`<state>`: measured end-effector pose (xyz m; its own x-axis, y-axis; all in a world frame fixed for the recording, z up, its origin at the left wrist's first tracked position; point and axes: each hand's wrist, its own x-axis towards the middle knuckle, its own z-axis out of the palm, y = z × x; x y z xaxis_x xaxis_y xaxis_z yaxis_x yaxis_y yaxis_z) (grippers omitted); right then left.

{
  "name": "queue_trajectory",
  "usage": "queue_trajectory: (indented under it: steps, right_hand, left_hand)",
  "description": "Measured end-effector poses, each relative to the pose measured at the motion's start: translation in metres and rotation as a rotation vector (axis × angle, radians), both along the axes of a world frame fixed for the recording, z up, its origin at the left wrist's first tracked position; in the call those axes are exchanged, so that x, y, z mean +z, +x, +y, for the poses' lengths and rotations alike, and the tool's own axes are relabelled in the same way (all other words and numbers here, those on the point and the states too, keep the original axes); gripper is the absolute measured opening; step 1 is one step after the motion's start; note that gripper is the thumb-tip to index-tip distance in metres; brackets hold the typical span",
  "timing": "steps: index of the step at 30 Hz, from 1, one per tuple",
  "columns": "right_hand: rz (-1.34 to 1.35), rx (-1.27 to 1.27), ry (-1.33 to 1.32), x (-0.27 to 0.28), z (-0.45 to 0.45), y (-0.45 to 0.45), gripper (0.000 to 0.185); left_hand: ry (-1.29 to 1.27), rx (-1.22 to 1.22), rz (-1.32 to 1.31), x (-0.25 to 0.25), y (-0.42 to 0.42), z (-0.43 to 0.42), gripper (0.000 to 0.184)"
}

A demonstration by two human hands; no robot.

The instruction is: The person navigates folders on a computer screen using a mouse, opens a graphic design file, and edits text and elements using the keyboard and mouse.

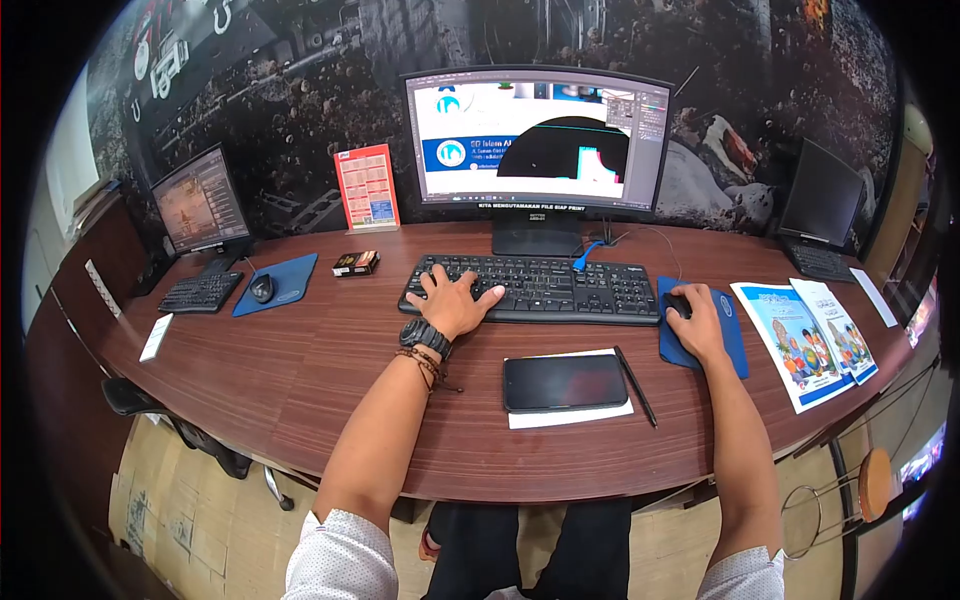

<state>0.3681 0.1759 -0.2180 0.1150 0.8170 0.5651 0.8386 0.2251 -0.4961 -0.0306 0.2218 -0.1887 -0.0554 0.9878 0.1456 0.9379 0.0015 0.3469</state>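
Note:
My left hand [452, 302] rests with spread fingers on the left part of a black keyboard [540, 290], holding nothing. A dark watch and a beaded bracelet circle that wrist. On the blue mouse pad [731, 335], my right hand [698, 322] curls over a dark computer mouse [680, 304], which is mostly hidden under the fingers. Behind the keyboard stands a monitor [470, 178] showing an editing program with a large black round shape. A black smartphone [563, 383] lies on white paper in front of the keyboard, with a black pen [637, 388] beside it.
Printed booklets [785, 340] lie right of the mouse pad. A small box [356, 264] and a red-bordered calendar card [368, 188] stand left of the monitor. A second keyboard [200, 293], mouse [262, 289] and screen [200, 203] occupy the left; another monitor [825, 192] is far right.

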Motion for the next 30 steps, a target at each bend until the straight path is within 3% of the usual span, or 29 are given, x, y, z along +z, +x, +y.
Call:
queue_trajectory:
  steps: [7, 14, 30]
  right_hand:
    - [-0.033, 0.000, 0.039, -0.006, 0.005, 0.006, 0.033]
    - [-0.047, -0.013, 0.029, -0.006, 0.006, 0.006, 0.034]
    - [-0.049, -0.024, 0.011, -0.004, 0.005, 0.004, 0.035]
  left_hand:
    - [0.388, -0.021, 0.037, -0.025, -0.035, 0.013, 0.058]
    - [0.192, 0.047, 0.070, -0.008, -0.027, 0.005, 0.063]
    - [0.204, 0.029, 0.106, -0.009, -0.028, 0.004, 0.065]
